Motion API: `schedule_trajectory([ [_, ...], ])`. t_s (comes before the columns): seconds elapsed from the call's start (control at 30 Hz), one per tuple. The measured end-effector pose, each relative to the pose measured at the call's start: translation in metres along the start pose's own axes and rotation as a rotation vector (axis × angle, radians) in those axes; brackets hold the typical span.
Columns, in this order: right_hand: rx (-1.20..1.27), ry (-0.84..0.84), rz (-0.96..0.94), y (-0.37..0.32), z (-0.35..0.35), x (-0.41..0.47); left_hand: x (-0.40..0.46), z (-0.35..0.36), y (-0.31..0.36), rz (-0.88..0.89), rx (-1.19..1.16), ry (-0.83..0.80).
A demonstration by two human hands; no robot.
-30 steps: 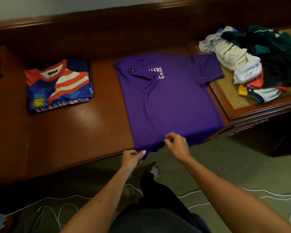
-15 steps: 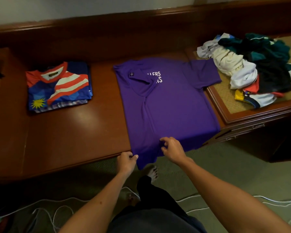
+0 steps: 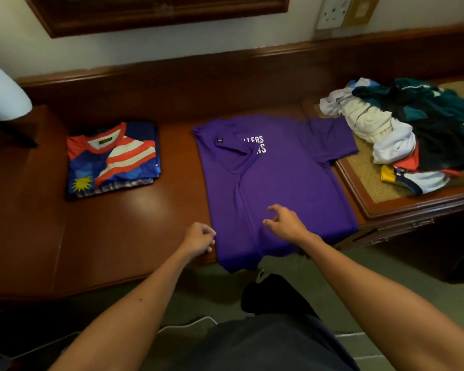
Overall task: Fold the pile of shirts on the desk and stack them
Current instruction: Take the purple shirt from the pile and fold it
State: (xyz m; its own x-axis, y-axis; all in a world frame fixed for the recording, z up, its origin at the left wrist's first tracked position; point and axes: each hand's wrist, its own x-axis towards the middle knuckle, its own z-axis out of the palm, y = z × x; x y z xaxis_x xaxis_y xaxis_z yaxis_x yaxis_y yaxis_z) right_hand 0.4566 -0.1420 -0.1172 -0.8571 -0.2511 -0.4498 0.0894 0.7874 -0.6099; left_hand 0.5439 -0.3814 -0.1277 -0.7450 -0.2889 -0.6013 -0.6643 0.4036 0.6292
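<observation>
Nearby, a folded stack point(image 3: 111, 159) and unfolded pile point(image 3: 410, 132) flank the purple shirt point(image 3: 279, 188); right hand point(image 3: 285, 223) hovers, fingers loosely spread; left hand point(image 3: 198, 239) curls at its edge, grip unclear.

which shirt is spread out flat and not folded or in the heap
The purple shirt in the middle of the desk. The striped shirt on the left is folded on a stack, and the rest lie crumpled in the pile on the right.

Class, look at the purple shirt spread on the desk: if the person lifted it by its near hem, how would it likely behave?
The purple shirt would probably droop and fold, since its hem already hangs limp over the desk edge. It looks thin, so likely light. On that glossy wood it may slide easily when the right hand pushes it.
</observation>
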Motion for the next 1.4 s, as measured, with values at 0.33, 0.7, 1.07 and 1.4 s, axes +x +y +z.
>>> schedule_trajectory([
  [0.33, 0.157, 0.031, -0.055, -0.036, -0.045, 0.129, 0.114, -0.024, 0.097, -0.046, -0.087, 0.021],
  [0.7, 0.321, 0.126, 0.021, -0.059, -0.056, 0.237, 0.242, -0.048, 0.191, 0.056, 0.132, 0.160],
  [1.07, 0.567, 0.112, -0.087, -0.060, -0.064, 0.258, 0.285, -0.049, 0.235, 0.487, 1.208, -0.066],
  [1.4, 0.604, 0.173, -0.071, -0.041, -0.050, 0.220, 0.311, -0.072, 0.280, 0.629, 1.261, -0.199],
])
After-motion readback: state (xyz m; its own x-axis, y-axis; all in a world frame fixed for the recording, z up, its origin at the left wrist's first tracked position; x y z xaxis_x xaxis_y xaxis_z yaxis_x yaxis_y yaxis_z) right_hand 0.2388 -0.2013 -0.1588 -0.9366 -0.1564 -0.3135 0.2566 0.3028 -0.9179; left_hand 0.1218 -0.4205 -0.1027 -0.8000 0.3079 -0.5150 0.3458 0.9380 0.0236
